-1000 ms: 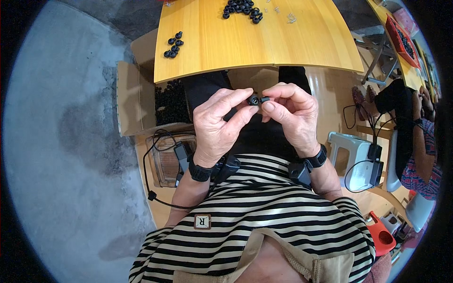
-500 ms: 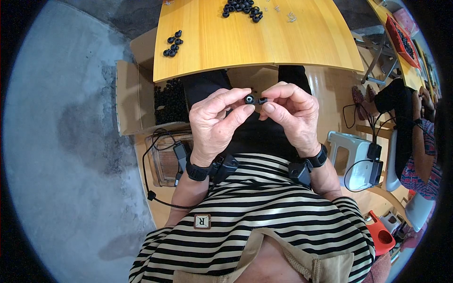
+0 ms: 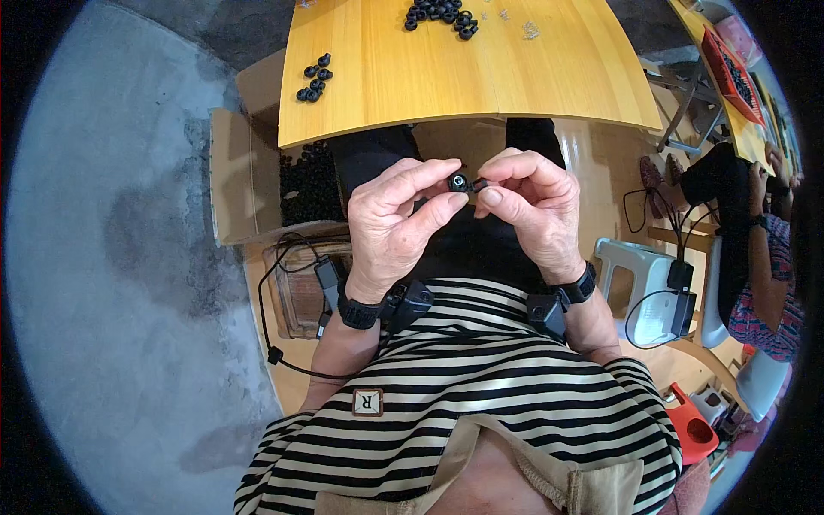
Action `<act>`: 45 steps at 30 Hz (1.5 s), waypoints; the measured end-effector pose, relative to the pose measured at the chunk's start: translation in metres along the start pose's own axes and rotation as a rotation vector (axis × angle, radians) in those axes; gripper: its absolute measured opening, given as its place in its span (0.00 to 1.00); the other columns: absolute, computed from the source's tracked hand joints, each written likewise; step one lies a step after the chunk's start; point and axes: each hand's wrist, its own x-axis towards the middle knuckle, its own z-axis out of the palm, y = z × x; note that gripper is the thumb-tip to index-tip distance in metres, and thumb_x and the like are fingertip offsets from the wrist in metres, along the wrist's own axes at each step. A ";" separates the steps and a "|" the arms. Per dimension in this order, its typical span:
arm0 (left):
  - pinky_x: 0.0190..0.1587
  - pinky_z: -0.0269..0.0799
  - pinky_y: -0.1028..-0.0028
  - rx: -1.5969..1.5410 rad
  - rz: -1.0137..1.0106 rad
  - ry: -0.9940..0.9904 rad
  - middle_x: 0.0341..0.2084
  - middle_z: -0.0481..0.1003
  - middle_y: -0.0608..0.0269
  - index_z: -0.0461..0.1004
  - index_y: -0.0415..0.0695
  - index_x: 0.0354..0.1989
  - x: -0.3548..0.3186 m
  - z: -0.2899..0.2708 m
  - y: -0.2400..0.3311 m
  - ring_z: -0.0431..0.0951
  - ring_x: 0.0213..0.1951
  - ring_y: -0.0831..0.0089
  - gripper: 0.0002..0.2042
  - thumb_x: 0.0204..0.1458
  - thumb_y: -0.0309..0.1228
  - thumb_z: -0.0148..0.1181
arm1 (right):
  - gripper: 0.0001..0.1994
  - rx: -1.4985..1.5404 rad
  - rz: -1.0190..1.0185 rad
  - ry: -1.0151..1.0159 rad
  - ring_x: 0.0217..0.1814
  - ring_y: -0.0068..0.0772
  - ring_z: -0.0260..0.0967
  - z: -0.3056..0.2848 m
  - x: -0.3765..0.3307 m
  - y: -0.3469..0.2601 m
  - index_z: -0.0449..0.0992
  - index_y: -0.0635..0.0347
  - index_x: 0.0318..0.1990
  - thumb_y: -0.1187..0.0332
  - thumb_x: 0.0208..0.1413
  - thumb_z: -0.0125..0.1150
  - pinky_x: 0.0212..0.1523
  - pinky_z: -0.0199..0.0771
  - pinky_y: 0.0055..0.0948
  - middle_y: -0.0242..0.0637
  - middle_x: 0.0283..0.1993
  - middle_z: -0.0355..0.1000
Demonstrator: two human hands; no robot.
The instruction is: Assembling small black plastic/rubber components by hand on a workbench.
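Above my lap, just short of the table's near edge, my left hand [image 3: 399, 210] pinches a small round black part [image 3: 457, 182] with a pale centre between thumb and forefinger. My right hand [image 3: 536, 202] closes thumb and forefinger on a smaller dark piece [image 3: 480, 184], mostly covered by the fingertips. The two parts meet or nearly meet; I cannot tell whether they are joined. On the table [image 3: 481, 81] lie a small group of black round parts [image 3: 315, 79] at the left and a bigger pile of black parts [image 3: 442, 13] at the far side.
Small clear pieces [image 3: 531, 32] lie near the far pile. A cardboard box [image 3: 236, 184] full of black parts stands left of my legs. To the right are a white stool [image 3: 635, 287], a co-worker's arm [image 3: 766, 275] and a red basket [image 3: 732, 77]. A cable [image 3: 264, 296] runs to my left arm.
My left hand has shifted slightly right, bringing its black part closer to the dark piece in my right hand. The co-worker's hands at the right have moved a little.
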 end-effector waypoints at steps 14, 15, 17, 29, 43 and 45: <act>0.36 0.74 0.80 0.109 0.025 -0.026 0.32 0.78 0.59 0.79 0.36 0.42 0.002 -0.001 0.006 0.78 0.33 0.76 0.14 0.45 0.17 0.67 | 0.08 -0.201 -0.074 0.061 0.39 0.24 0.74 0.007 0.000 -0.013 0.80 0.66 0.39 0.79 0.51 0.66 0.40 0.74 0.21 0.38 0.38 0.78; 0.36 0.73 0.80 0.136 0.031 -0.030 0.31 0.78 0.59 0.79 0.36 0.42 0.002 -0.001 0.007 0.78 0.32 0.75 0.14 0.44 0.17 0.67 | 0.07 -0.219 -0.089 0.063 0.39 0.24 0.74 0.007 0.000 -0.013 0.80 0.66 0.39 0.79 0.50 0.66 0.40 0.74 0.21 0.38 0.38 0.78; 0.35 0.73 0.79 0.148 0.025 -0.023 0.30 0.79 0.59 0.79 0.37 0.42 0.002 0.000 0.006 0.78 0.32 0.75 0.14 0.44 0.18 0.67 | 0.07 -0.259 -0.113 0.068 0.38 0.24 0.74 0.007 0.001 -0.013 0.80 0.66 0.38 0.78 0.50 0.66 0.39 0.73 0.20 0.38 0.37 0.78; 0.27 0.64 0.83 0.200 0.096 -0.025 0.29 0.76 0.63 0.80 0.37 0.42 0.003 0.001 0.004 0.71 0.28 0.80 0.15 0.43 0.18 0.68 | 0.06 -0.444 -0.240 0.043 0.36 0.26 0.75 0.004 0.003 -0.012 0.81 0.64 0.35 0.76 0.47 0.68 0.36 0.73 0.22 0.39 0.35 0.78; 0.31 0.69 0.80 0.297 0.167 0.001 0.31 0.77 0.59 0.80 0.38 0.41 0.004 0.001 0.005 0.75 0.29 0.75 0.16 0.40 0.19 0.70 | 0.08 -0.546 -0.291 -0.003 0.32 0.28 0.74 0.002 0.006 -0.012 0.81 0.63 0.35 0.75 0.46 0.69 0.32 0.72 0.23 0.39 0.32 0.77; 0.31 0.69 0.79 0.301 0.148 0.003 0.31 0.77 0.59 0.80 0.38 0.41 0.004 0.002 0.008 0.75 0.29 0.75 0.16 0.40 0.19 0.70 | 0.08 -0.519 -0.285 -0.002 0.31 0.27 0.73 0.001 0.006 -0.012 0.81 0.63 0.36 0.75 0.46 0.69 0.31 0.71 0.22 0.38 0.31 0.76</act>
